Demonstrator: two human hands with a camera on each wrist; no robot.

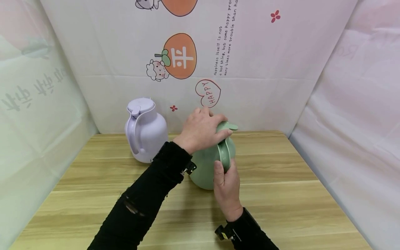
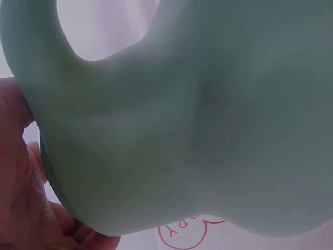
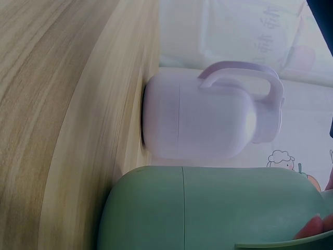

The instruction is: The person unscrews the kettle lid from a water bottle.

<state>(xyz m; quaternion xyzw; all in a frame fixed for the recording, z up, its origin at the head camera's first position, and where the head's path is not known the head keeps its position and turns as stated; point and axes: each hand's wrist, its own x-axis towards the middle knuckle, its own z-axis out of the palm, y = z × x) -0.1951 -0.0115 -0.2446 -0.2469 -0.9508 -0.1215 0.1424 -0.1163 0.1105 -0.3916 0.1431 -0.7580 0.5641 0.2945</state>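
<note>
A green thermos jug (image 1: 203, 170) stands on the wooden table, its handle toward me. My right hand (image 1: 227, 189) grips the handle (image 1: 224, 154) low down, thumb on the near side. Across the jug's top lies my left hand (image 1: 201, 128), its thumb and fingers spread round the lid (image 1: 222, 127) and covering most of it. A green tab (image 1: 232, 127) sticks out to the right past the fingers. In the left wrist view the green jug fills most of the picture, with curled fingers (image 2: 31, 182) at its edge.
A lilac thermos jug (image 1: 147, 132) with its lid on stands to the left, close to the back cloth. White printed cloth (image 1: 259, 69) hangs behind and on both sides of the wooden table (image 1: 275, 201).
</note>
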